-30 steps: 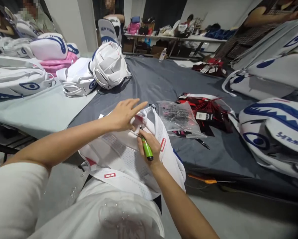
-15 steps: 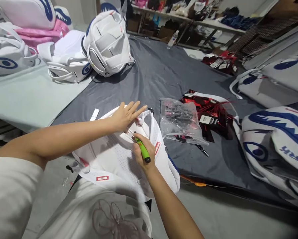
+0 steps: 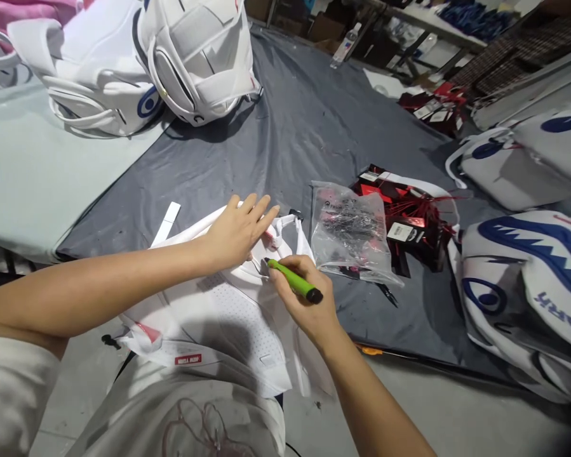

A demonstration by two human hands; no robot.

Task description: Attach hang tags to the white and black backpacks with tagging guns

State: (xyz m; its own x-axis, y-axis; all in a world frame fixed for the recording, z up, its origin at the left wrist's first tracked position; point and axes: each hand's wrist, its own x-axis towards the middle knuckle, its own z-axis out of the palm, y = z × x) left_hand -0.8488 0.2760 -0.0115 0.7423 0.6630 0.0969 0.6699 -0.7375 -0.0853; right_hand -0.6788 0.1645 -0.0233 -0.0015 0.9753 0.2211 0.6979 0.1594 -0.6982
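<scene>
A white backpack point(image 3: 237, 311) lies on its front at the table's edge, its perforated back panel and red label showing. My left hand point(image 3: 240, 231) lies flat on the upper part, fingers stretched out, pressing the fabric near the top handle. In my right hand point(image 3: 309, 295) is a green marker pen point(image 3: 295, 281) with a black end, held between thumb and fingers. Its dark tip points at the white fabric just below my left hand; whether it touches cannot be made out. A white strap end point(image 3: 167, 222) sticks out beyond my left forearm.
Right of the backpack lie a clear plastic bag point(image 3: 349, 231), black-and-red hang tags point(image 3: 416, 222) and a small black tool point(image 3: 387, 294). White backpacks with blue eyes stand at the right point(image 3: 518, 279) and far left point(image 3: 99, 82). A bottle point(image 3: 345, 46) stands at the back.
The marker pen has tilted flatter, its black end swinging right with my right hand. My left hand stays spread on the backpack. The view has shifted closer and downward.
</scene>
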